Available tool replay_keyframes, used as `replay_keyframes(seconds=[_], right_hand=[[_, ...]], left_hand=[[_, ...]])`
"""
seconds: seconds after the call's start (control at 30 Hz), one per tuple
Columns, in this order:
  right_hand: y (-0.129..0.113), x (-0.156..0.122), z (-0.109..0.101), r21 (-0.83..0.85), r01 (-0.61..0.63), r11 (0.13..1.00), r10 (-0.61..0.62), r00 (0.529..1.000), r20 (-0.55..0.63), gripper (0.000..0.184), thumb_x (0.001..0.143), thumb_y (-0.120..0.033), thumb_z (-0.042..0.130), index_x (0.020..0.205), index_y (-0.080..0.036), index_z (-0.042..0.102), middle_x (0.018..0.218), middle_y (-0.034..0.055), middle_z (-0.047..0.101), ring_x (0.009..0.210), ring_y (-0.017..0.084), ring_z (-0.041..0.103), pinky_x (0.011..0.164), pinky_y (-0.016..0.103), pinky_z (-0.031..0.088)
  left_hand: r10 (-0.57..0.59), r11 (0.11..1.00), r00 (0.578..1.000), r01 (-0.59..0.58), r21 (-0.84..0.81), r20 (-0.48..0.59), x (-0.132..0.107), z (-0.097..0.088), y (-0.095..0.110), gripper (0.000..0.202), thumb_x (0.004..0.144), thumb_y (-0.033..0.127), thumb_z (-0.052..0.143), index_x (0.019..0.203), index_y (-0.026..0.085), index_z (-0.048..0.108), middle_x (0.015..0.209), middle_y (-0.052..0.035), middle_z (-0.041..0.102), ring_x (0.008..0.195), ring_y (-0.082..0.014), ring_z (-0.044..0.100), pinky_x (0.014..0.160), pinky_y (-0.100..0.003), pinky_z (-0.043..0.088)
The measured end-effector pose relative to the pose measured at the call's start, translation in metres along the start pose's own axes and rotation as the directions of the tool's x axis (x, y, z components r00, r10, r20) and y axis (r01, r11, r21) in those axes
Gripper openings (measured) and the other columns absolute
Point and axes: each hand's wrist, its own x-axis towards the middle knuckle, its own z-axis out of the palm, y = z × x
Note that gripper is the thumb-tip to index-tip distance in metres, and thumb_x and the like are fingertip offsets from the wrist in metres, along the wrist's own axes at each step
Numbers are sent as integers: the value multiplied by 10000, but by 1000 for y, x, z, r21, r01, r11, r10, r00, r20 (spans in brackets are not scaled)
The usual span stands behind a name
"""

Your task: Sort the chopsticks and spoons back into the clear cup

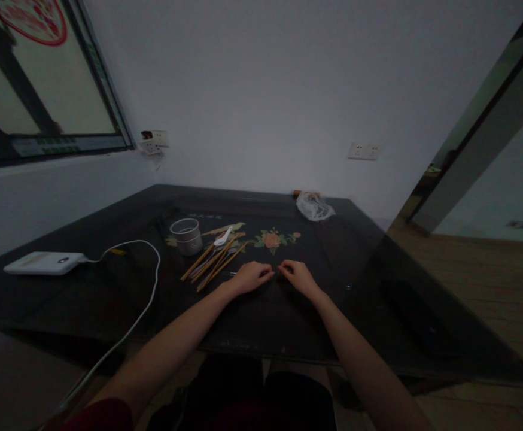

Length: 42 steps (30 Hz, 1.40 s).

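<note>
My left hand (252, 276) rests on the dark table (288, 326), its fingers curled in and nothing visible in them. Facing it across a small gap, my right hand (298, 276) also lies loosely closed on the tabletop. Just left of my left hand is a loose pile of wooden chopsticks (216, 267), lying at a slant. A white spoon (222, 237) lies across the far part of the pile, with metal cutlery partly hidden among the sticks. Behind the pile's left side stands an upright grey cup-shaped holder (188, 239) with small holes.
A white power bank (43, 263) with a white cable (156, 278) lies at the left; the cable hangs over the front edge. A crumpled clear plastic bag (314, 206) sits by the wall. A dark flat object (416, 317) lies at the right. Flowers (271, 240) decorate the tabletop.
</note>
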Motion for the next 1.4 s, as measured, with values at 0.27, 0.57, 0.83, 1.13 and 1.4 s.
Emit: replay_keyframes(seconds=[0.27, 0.57, 0.83, 1.13, 1.4], right_hand=[[3, 1, 2, 1, -2, 1000, 2, 1000, 2, 238, 851, -348, 505, 774, -189, 665, 638, 17, 621, 590, 134, 522, 558, 215, 333], [4, 1, 3, 12, 13, 1000, -13, 1000, -6, 235, 852, -343, 507, 752, -186, 650, 641, 13, 617, 594, 131, 521, 572, 215, 336], [2, 0, 1, 10, 0, 1000, 0, 1000, -3, 235, 854, -344, 509, 762, -187, 658, 646, 18, 628, 601, 135, 531, 570, 213, 339], [-2, -1, 0, 5, -3, 1000, 3, 1000, -2, 235, 855, -330, 508, 758, -182, 663, 638, 16, 624, 583, 126, 514, 556, 211, 323], [-5, -2, -1, -3, 8, 1000, -8, 1000, -6, 226, 859, -312, 504, 764, -184, 664, 672, 26, 645, 628, 136, 542, 583, 215, 335]], left_hand=[[-13, 1000, 1000, 13, 2, 7, 0, -1, 1, 267, 914, 369, 424, 873, 219, 641, 775, -4, 665, 696, -139, 582, 597, -208, 350], [-9, 1000, 1000, 9, -7, 11, 1, 1, -1, 268, 916, 382, 428, 882, 218, 637, 781, -5, 665, 696, -138, 583, 603, -212, 350], [-11, 1000, 1000, 11, -6, 7, 1, 2, -2, 269, 910, 381, 432, 867, 221, 642, 767, -4, 665, 683, -139, 577, 593, -210, 339], [-27, 1000, 1000, 27, -2, 10, 1, 1, 1, 261, 907, 368, 430, 884, 220, 644, 771, -5, 669, 710, -138, 589, 604, -205, 356], [-3, 1000, 1000, 3, -4, 3, 0, 0, -1, 266, 912, 365, 423, 871, 215, 639, 766, -8, 664, 682, -136, 575, 598, -209, 347]])
